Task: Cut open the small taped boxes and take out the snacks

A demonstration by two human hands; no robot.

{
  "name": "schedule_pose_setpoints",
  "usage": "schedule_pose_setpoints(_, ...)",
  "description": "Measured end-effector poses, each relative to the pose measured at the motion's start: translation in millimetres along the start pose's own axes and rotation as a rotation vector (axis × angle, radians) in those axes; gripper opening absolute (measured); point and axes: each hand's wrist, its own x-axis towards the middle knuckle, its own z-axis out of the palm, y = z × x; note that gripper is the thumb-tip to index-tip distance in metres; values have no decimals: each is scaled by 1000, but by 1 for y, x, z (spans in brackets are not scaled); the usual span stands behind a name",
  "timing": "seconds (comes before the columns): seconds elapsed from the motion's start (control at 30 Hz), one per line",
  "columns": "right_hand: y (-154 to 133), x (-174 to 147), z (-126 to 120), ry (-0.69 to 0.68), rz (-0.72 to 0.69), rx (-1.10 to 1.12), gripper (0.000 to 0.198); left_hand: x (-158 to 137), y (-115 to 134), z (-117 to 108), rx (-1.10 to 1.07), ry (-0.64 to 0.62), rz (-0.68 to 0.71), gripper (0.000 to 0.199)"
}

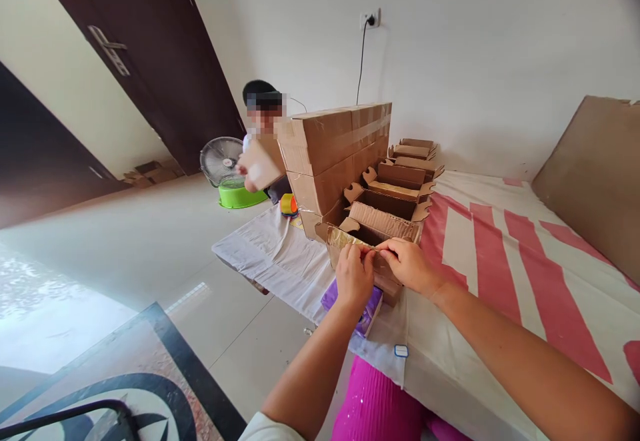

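Observation:
My left hand [356, 276] and my right hand [409, 266] meet at the near rim of the closest open cardboard box [384, 220]. Both are closed, thumbs and fingertips pinched together almost touching each other. What lies between the fingertips is too small to make out. A shiny yellowish strip [341, 237] runs along this box's rim, just left of my left fingers. Beneath my hands, a purple packet [371, 313] lies on the white cloth, partly covered by my left wrist.
Several open boxes [395, 202] stand in a row behind. Taped cartons [333, 154] are stacked at their left. A person [263, 121] beyond holds a cardboard piece [260, 164], near a fan [220, 161] and green tub [240, 196]. A striped cloth [500, 261] spreads right.

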Motion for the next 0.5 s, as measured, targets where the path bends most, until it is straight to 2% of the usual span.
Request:
schedule_pose_setpoints(0.13, 2, -1, 1, 1, -14, 10, 22, 1, -1, 3, 116, 57, 142, 8)
schedule_pose_setpoints(0.23, -1, -1, 2, 11, 6, -30, 22, 3, -3, 6, 214, 91, 182, 9)
schedule_pose_setpoints(0.37, -3, -1, 3, 40, 30, -113, 22, 4, -15, 5, 281, 114, 67, 13)
schedule_pose_setpoints(0.5, 2, 0, 3, 52, 23, -113, 21, 4, -25, -1, 243, 88, -2, 16)
